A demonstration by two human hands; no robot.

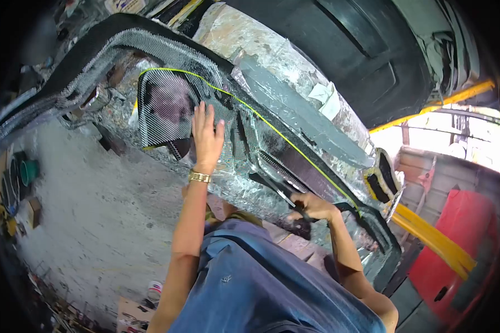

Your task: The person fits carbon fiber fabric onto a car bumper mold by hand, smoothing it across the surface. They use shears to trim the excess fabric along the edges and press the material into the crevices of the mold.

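Black-and-silver woven sheet [154, 126]: along near edge, film-covered workbench [230, 186].
Left hand [208, 140]: flat upon sheet, apart from right.
Right hand [318, 207]: closed round black-handled scissors [286, 196], near edge.
Green round container [30, 172]: concrete floor [103, 208], left edge; contents indiscernible.

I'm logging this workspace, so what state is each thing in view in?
Left hand: open, fingers extended
Right hand: closed around scissors
Scissors: held, blade opening unclear
Woven fabric: spread out
Yellow-green line: running along the fabric
Gold-coloured wristband: worn
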